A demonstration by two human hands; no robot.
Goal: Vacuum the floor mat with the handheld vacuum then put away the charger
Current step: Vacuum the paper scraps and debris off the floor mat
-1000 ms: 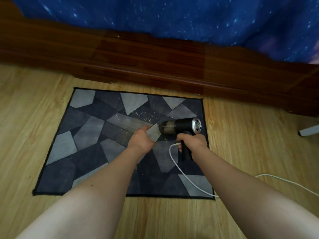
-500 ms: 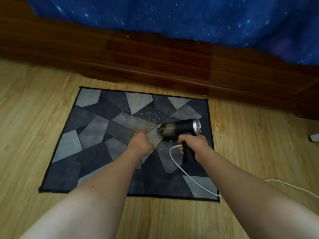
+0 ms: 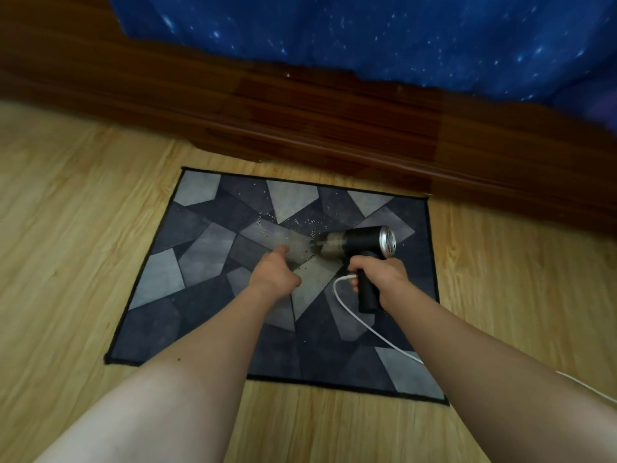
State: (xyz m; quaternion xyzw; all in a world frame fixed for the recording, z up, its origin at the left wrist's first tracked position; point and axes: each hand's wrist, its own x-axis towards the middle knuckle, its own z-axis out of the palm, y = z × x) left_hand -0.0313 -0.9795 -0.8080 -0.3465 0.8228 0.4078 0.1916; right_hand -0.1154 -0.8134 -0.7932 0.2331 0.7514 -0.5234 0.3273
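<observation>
A grey and dark patchwork floor mat lies on the wood floor, with pale crumbs scattered near its middle. My right hand grips the handle of a black handheld vacuum with a silver rear cap. Its front points left, low over the mat. My left hand holds the flat nozzle at the vacuum's front, thumb stretched along it; the image is blurred there. A white charger cable is plugged into the handle and runs off to the lower right.
A dark wooden bed frame runs along the far side of the mat, with a blue starry sheet hanging over it. Light wood flooring surrounds the mat on the left, right and near sides.
Both hands and the vacuum have shifted a little to the left across the mat, away from its right edge. The grips look the same.
</observation>
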